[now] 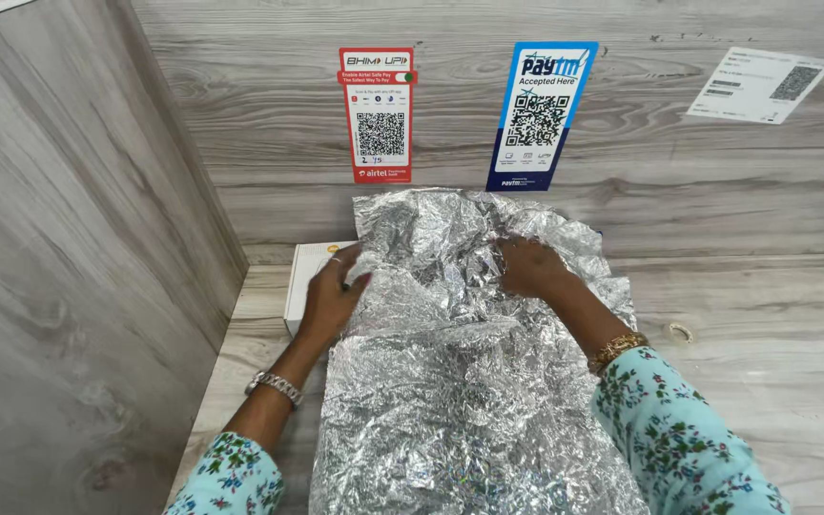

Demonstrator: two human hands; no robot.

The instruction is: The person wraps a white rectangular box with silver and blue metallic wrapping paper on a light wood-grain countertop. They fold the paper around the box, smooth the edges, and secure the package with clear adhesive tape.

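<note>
Both hands lay on the crumpled foil point(450, 381) — left hand point(334, 291) flat with fingers spread, right hand point(529, 267) seemingly pinching a fold.

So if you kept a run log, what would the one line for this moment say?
left hand: on foil sheet edge, beside white box | right hand: pressing crumpled foil | surface: wood-grain counter

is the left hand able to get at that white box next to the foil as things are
Probably yes. The left hand already lies at the foil sheet's left edge, right beside the white box, maybe overlapping it. Nothing sits between them; only the foil covers the box's right side.
</note>
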